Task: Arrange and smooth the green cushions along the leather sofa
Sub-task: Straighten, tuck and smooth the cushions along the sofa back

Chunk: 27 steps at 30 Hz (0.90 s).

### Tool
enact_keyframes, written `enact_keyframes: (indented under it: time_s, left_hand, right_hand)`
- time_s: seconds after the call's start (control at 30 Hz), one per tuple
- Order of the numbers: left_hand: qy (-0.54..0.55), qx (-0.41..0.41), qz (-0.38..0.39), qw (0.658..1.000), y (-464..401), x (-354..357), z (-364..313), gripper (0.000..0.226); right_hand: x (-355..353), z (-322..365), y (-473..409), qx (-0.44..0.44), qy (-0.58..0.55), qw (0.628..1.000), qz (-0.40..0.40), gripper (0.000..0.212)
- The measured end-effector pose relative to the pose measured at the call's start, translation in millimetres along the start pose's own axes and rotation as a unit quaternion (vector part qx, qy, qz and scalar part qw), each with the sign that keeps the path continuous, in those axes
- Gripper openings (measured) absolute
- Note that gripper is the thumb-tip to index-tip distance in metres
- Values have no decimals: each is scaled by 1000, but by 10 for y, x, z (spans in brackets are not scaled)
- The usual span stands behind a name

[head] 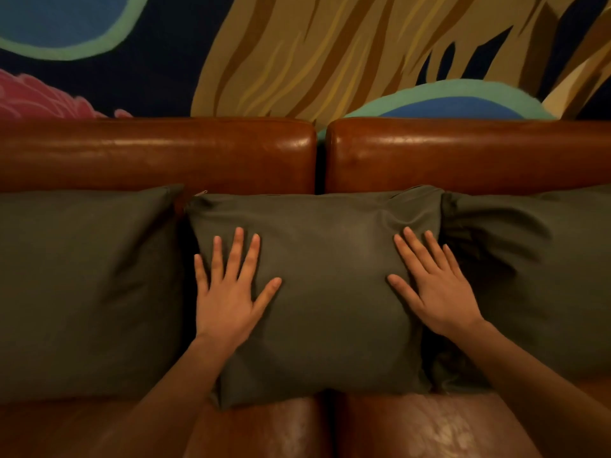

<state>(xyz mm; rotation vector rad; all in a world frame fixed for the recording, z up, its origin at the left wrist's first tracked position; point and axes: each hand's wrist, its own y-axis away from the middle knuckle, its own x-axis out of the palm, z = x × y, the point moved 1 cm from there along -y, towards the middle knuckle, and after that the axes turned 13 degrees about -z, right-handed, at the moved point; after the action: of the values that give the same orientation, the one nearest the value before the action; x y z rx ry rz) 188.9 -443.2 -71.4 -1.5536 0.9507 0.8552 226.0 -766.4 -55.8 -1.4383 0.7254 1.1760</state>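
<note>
Three dark green cushions lean in a row against the back of a brown leather sofa point(158, 153). The middle cushion point(325, 292) stands over the gap between the two sofa sections. My left hand point(228, 292) lies flat on its left side, fingers spread and straight. My right hand point(436, 289) presses flat on its right side, near the seam with the right cushion point(535, 276). The left cushion point(86, 285) stands untouched and fairly smooth. The right cushion shows creases near its upper left corner.
A painted mural wall point(297, 54) rises directly behind the sofa back. The leather seat point(429, 428) shows below the cushions, split by a gap in the middle. The left and right cushions run off the frame edges.
</note>
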Motion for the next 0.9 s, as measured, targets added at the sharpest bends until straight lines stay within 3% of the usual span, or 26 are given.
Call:
enact_keyframes:
  time_s: [0.1, 0.23, 0.3, 0.37, 0.47, 0.73, 0.9]
  left_hand:
    - [126, -101, -34, 986, 7, -144, -25, 73]
    - [310, -277, -113, 903, 61, -230, -34, 95]
    - [347, -339, -76, 871, 92, -193, 5, 110]
    - [374, -352, -32, 857, 77, -115, 60, 120]
    - [395, -370, 8, 841, -25, 21, 146, 123]
    - [410, -431, -28, 803, -226, 406, 329, 119]
    - [382, -435, -30, 815, -366, 498, 289, 113]
  right_hand:
    - [-77, 71, 74, 115, -145, 981, -51, 74]
    - [-118, 147, 144, 319, -351, 875, -92, 99]
    - [-96, 177, 121, 370, -415, 830, -34, 120]
    - [-56, 184, 66, 391, -466, 793, 45, 133]
    - [35, 143, -34, 399, -510, 755, 102, 131]
    - [399, 3, -254, 407, -541, 735, 41, 120]
    - [408, -50, -411, 462, -440, 770, -1, 116]
